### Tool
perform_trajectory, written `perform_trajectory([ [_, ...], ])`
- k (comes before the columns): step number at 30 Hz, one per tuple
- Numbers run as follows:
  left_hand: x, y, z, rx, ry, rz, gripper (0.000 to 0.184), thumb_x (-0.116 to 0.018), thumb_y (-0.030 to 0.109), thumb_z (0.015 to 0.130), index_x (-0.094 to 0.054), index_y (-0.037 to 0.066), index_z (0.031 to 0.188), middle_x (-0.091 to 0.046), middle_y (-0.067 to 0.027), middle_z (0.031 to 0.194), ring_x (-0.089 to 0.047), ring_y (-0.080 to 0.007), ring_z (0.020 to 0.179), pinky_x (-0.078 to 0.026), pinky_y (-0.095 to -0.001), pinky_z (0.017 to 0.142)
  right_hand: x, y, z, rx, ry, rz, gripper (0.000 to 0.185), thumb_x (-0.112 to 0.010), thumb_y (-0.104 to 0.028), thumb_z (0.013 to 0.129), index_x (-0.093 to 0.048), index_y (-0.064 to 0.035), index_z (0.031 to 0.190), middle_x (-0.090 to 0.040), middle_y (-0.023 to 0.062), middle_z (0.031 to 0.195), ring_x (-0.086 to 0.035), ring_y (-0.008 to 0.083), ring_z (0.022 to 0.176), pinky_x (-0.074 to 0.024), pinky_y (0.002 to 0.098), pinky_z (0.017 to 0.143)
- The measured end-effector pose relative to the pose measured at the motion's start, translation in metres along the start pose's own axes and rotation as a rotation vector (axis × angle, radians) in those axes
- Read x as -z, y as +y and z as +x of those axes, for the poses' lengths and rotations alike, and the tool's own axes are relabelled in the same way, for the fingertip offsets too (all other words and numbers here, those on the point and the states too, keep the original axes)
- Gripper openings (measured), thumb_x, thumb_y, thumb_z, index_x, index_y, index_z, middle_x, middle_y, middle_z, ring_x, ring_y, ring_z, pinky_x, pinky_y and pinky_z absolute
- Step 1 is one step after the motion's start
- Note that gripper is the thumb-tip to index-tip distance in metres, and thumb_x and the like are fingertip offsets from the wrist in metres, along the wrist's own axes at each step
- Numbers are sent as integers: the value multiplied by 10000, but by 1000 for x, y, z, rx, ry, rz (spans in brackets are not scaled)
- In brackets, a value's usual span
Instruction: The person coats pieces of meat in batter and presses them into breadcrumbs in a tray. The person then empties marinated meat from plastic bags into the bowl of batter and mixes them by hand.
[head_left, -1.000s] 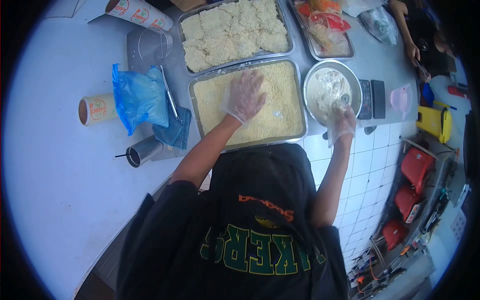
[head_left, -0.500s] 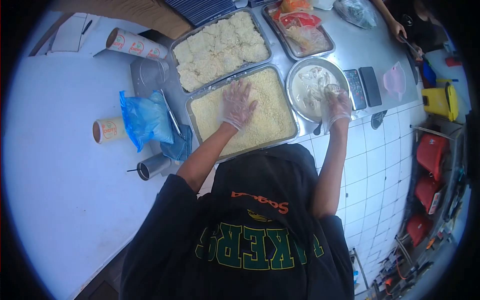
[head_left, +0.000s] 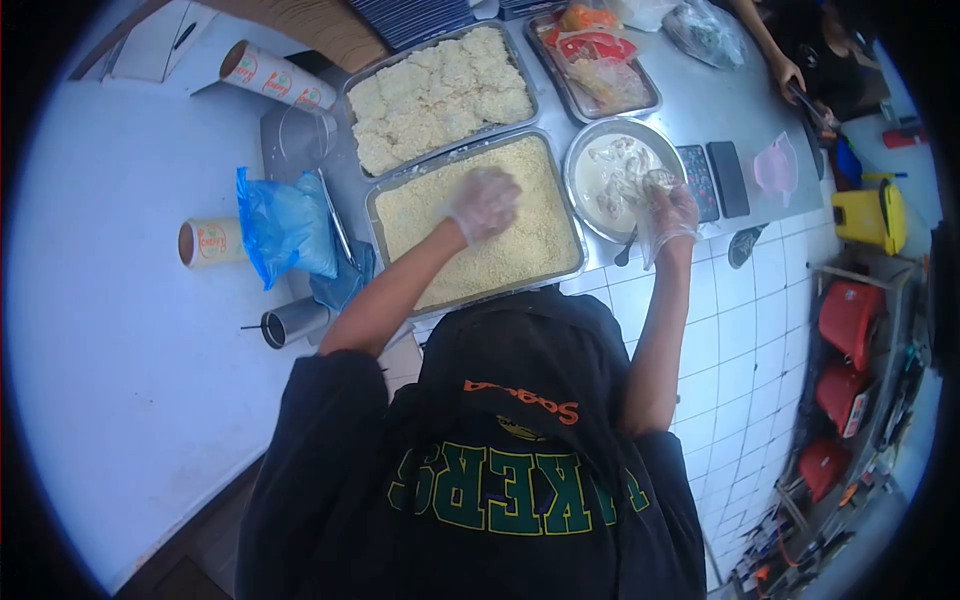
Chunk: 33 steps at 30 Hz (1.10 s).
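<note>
One view, from the head, shows the gloved left hand (head_left: pixel 488 203) over or in the pale crumb (head_left: pixel 430 200) of the near tray (head_left: pixel 564 200), which lies along the near edge of the steel surface (head_left: pixel 700 112); it is blurred, so I cannot tell whether its fingers are spread or curled; the gloved right hand (head_left: pixel 672 210) reaches across the right rim of the metal bowl (head_left: pixel 569 180), its fingers bent toward the pale pieces (head_left: pixel 620 165) in milky liquid (head_left: pixel 590 190), though whether they grip one I cannot tell; the step looks like wetting and crumbing; the next move seems to call for a drained piece laid flat on crumb, wet fingers kept clear; the bowl stands just beside the tray's right edge, by the surface's near edge; the tray's long axis runs left to right, right end set farther off; which way the half-sunk pieces point is unclear; beyond the tray's far edge, coated pieces (head_left: pixel 440 95) fill a second tray (head_left: pixel 450 149), slanting likewise.
</note>
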<state>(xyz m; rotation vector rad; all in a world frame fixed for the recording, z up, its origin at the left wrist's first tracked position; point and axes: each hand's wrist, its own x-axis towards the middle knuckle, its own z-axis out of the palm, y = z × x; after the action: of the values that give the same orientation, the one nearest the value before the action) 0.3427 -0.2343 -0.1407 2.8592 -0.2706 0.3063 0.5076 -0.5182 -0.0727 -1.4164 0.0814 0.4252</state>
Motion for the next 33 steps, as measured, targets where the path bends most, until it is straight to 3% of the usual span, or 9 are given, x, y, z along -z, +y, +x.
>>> perform_trajectory([
  [3, 29, -7, -8, -1, 28, 48, 246, -603, 246, 774, -643, 108, 974, -629, -80, 1132, -559, -274, 1098, -417, -431, 936, 6, 2, 2, -8, 46, -43, 296, -661, -39, 842, -593, 21, 1124, -636, 85, 993, -604, 159, 834, -493, 277, 722],
  [4, 18, -15, -8, 85, -119, -81, 339, -566, 288, 813, -633, 109, 1093, -603, -93, 1223, -519, -279, 1186, -385, -425, 991, 4, 4, 3, 4, 76, -37, 300, -660, -41, 844, -593, 19, 1130, -637, 81, 987, -604, 165, 824, -494, 286, 721],
  [8, 4, 3, 7, 91, -51, 103, 467, -510, 348, 868, -566, 114, 1269, -521, -93, 1365, -413, -292, 1319, -321, -464, 1058, 0, -9, -2, -79, 74, -41, 299, -657, -35, 846, -599, 12, 1136, -642, 73, 979, -603, 162, 821, -493, 287, 721],
  [10, -8, 8, 8, 249, -218, 138, 570, -418, 410, 926, -424, 129, 1422, -380, -81, 1496, -293, -316, 1402, -259, -522, 1096, 1, -19, -1, -103, 69, -326, 284, -649, -18, 847, -609, 5, 1127, -646, 69, 976, -604, 153, 827, -492, 278, 720],
  [13, -15, 10, 13, 250, -263, 203, 599, -383, 438, 942, -364, 136, 1460, -308, -77, 1537, -244, -334, 1422, -210, -564, 1107, 3, -4, 0, -85, 119, -70, 263, -640, -8, 842, -620, 4, 1104, -648, 70, 962, -606, 151, 824, -493, 279, 719],
  [16, -10, 7, 19, 249, -380, 196, 659, -384, 471, 931, -289, 141, 1493, -264, -87, 1556, -222, -324, 1432, -181, -549, 1126, 1, -5, 2, -71, 119, -106, 246, -636, -18, 847, -625, -1, 1093, -648, 68, 966, -607, 148, 831, -493, 283, 738],
  [22, 1, -21, -13, 108, -346, 118, 654, -385, 454, 933, -284, 131, 1492, -265, -93, 1556, -237, -309, 1429, -157, -557, 1126, 2, -10, -13, -54, 137, -172, 226, -624, -13, 863, -624, 3, 1089, -648, 62, 975, -610, 142, 850, -491, 281, 751],
  [30, 4, -17, -3, 151, -263, 90, 657, -397, 448, 933, -268, 142, 1500, -254, -78, 1561, -220, -300, 1436, -161, -560, 1126, -3, -4, 2, -86, 130, -142, 281, -630, 8, 853, -605, 5, 1133, -648, 73, 1000, -610, 145, 858, -495, 276, 765],
  [33, -2, 4, 13, 194, -379, 187, 627, -370, 437, 957, -261, 151, 1504, -244, -55, 1567, -217, -283, 1439, -171, -557, 1125, 4, 9, 8, -73, 86, -110, 279, -627, 12, 848, -608, 2, 1126, -647, 74, 996, -611, 152, 854, -495, 278, 765],
])
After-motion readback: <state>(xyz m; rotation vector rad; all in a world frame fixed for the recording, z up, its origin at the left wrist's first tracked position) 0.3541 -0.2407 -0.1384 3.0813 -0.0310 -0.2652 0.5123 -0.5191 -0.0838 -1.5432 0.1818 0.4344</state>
